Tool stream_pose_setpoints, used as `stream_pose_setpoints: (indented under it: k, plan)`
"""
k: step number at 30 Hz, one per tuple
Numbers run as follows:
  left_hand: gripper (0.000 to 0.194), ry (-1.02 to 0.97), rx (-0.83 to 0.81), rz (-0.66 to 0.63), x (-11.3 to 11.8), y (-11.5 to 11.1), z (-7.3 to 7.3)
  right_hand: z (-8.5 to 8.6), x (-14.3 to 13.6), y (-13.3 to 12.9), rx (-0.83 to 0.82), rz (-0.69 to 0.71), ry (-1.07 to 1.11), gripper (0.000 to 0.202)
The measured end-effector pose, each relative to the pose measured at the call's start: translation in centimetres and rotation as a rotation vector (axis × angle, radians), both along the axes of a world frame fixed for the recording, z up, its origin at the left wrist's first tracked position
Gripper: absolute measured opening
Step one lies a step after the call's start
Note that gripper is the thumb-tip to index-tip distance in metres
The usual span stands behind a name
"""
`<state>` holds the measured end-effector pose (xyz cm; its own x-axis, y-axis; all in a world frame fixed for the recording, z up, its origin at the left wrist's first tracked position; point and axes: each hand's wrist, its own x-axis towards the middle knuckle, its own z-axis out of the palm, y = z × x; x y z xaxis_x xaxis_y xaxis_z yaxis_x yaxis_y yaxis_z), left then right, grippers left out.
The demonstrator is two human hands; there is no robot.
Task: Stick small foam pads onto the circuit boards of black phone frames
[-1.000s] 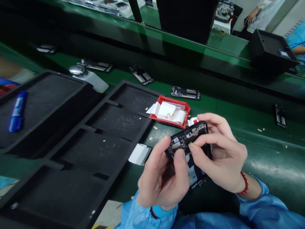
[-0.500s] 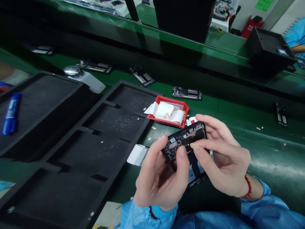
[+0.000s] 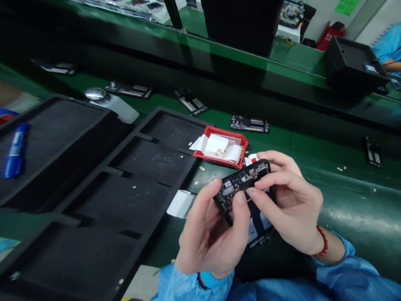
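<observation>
A phone with its back off and its circuit boards bare (image 3: 242,180) is held tilted between both hands. My left hand (image 3: 213,234) is closed on its left end, with the thumb against the board side. My right hand (image 3: 288,205) grips the right side, its thumb and index finger at the middle of the board. Whether a small part lies under those fingertips is hidden. Just beyond the phone stands a red tray (image 3: 219,161) with white strips and small tan pieces in it. A white paper piece (image 3: 180,204) lies left of my left hand.
A black compartment tray (image 3: 125,184) fills the left, next to a black block with a blue marker (image 3: 15,150). A white bottle with a metal top (image 3: 115,106) stands behind. Several open phones (image 3: 249,124) lie along the strip behind. A co-worker's blue sleeve (image 3: 388,46) shows far right.
My right thumb and index finger have shifted slightly on the board, the index finger now higher. The phones on the strip behind have moved a little to the right.
</observation>
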<state>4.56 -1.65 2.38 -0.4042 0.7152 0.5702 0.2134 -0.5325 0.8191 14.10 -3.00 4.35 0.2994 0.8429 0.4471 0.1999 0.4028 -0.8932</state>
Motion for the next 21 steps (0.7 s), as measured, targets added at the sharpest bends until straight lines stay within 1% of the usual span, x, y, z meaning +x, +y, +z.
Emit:
stream_pose_setpoints:
  k: [2, 4, 7, 9, 12, 14, 15, 17, 18, 19, 21]
  plan:
    - [0.049, 0.007, -0.070, 0.005, -0.1, 0.1, -0.2, -0.3, 0.2, 0.2, -0.042, 0.027, 0.071, 0.021]
    - [0.042, 0.000, -0.120, -0.003, -0.4, 0.1, -0.5, -0.6, 0.5, 0.4, -0.084, 0.090, 0.156, 0.020]
    - [0.028, -0.049, -0.113, -0.071, -0.8, 0.1, -1.0, -1.1, 1.1, 0.7, -0.134, 0.159, 0.249, 0.020]
    - [0.026, -0.075, -0.112, -0.115, -0.7, 0.1, -1.2, -1.3, 1.1, 0.8, -0.138, 0.133, 0.263, 0.020]
    - [0.026, -0.036, -0.162, -0.118, -0.2, 0.5, -1.3, -1.9, 0.5, 0.4, -0.111, 0.052, 0.236, 0.019]
    - [0.027, -0.013, -0.215, -0.140, 0.1, 1.1, -1.5, -2.5, 0.4, 0.0, -0.116, 0.060, 0.238, 0.023]
    - [0.028, -0.019, -0.248, -0.181, 0.1, 1.5, -1.6, -2.9, 0.8, -0.1, -0.141, 0.089, 0.242, 0.027]
    - [0.037, -0.060, -0.316, -0.341, -0.2, 2.1, -2.2, -3.6, 3.0, 0.2, -0.201, 0.112, 0.214, 0.036]
    - [0.044, -0.071, -0.343, -0.433, -0.4, 2.3, -2.6, -4.0, 5.0, 0.7, -0.217, 0.078, 0.169, 0.039]
    - [0.050, -0.064, -0.357, -0.506, -0.5, 2.4, -3.1, -4.3, 7.6, 1.5, -0.220, -0.004, 0.099, 0.041]
    - [0.050, 0.031, -0.385, -0.585, -0.6, 2.0, -4.2, -5.1, 14.2, 3.7, -0.166, -0.237, -0.074, 0.048]
